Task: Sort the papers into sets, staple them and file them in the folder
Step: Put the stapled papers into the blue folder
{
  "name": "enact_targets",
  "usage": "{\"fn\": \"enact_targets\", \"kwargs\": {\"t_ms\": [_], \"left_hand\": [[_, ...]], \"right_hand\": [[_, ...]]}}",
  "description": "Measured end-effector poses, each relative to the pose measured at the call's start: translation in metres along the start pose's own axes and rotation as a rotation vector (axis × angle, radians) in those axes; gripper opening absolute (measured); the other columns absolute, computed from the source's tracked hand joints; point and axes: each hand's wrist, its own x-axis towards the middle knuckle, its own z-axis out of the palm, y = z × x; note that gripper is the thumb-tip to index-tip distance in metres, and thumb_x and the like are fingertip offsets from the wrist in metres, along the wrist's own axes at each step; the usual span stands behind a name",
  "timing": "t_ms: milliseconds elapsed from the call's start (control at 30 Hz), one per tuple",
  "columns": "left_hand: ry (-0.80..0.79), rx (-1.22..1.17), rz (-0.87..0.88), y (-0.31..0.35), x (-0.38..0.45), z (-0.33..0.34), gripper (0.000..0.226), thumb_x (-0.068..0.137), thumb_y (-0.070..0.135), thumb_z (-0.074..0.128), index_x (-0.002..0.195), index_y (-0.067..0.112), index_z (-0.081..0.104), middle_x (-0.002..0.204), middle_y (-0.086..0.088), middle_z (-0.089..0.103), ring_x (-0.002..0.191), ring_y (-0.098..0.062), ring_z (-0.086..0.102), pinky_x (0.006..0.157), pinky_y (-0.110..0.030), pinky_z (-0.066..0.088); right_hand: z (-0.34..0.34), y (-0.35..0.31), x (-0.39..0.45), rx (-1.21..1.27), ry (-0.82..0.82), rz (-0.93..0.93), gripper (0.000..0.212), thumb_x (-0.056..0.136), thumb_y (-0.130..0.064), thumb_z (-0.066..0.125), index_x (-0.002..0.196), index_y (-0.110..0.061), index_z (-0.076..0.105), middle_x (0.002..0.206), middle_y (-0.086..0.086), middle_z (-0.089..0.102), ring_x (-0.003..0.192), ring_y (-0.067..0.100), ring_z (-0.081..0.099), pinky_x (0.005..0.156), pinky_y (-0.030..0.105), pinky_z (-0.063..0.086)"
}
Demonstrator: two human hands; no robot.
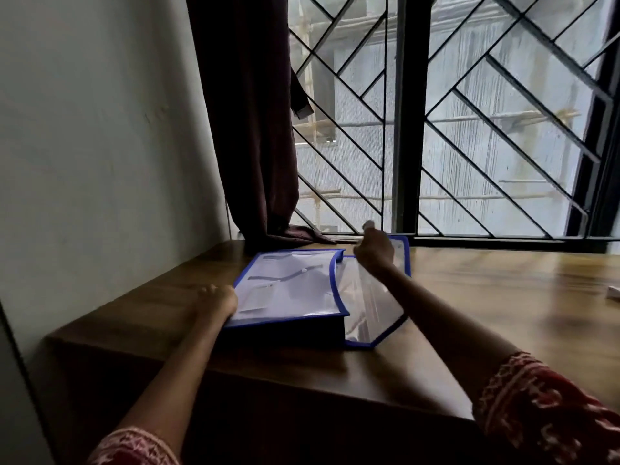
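The folder (288, 290), clear plastic edged in blue, lies on the wooden counter (486, 297) near the window, and printed papers (281, 283) show through its front. So the filing looks largely done, to my eye; whether those sheets were sorted and stapled cannot be read from here (the print is too faint and no staple shows). Its flap (372, 297) lies open to the right of the body, so closing it seems to be what is left. No stapler is in view. A small white object (614, 292) sits at the far right edge of the counter, too cropped to name.

The left hand (216, 302) reaches forward with a straight forearm and holds the folder's near left corner, its fingers curled over the edge, the folder body lying just to their right. The right hand (374, 250) is stretched further out, raised above the far end of the flap, with its fingers bent inward; it is blurred, and I cannot tell whether they pinch the flap's edge or hold nothing. A dark curtain (255, 129) hangs beyond the left fingers, its hem bunched on the counter.
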Motion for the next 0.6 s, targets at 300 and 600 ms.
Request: {"fn": "enact_targets", "kwargs": {"t_ms": [300, 600], "left_hand": [[0.029, -0.113, 0.272, 0.090, -0.030, -0.026, 0.044, 0.096, 0.039, 0.040, 0.133, 0.017, 0.049, 0.144, -0.014, 0.038, 0.133, -0.032, 0.032, 0.110, -0.050, 0.027], [-0.390, 0.168, 0.418, 0.132, -0.055, 0.011, 0.089, 0.071, 0.086, 0.032, 0.146, 0.047, 0.000, 0.158, 0.006, -0.010, 0.145, -0.026, -0.011, 0.105, -0.070, -0.005]], "right_hand": [[-0.069, 0.050, 0.025, 0.118, 0.274, -0.024, 0.026, 0.092, -0.015, 0.048, 0.112, -0.001, 0.057, 0.106, 0.025, 0.064, 0.102, 0.039, 0.059, 0.082, 0.039, 0.044], [-0.055, 0.052, 0.010, 0.299, -0.283, 0.237, 0.051, 0.086, -0.030, 0.064, 0.123, -0.006, 0.038, 0.102, 0.012, 0.054, 0.091, 0.026, 0.056, 0.069, 0.036, 0.048]]}}
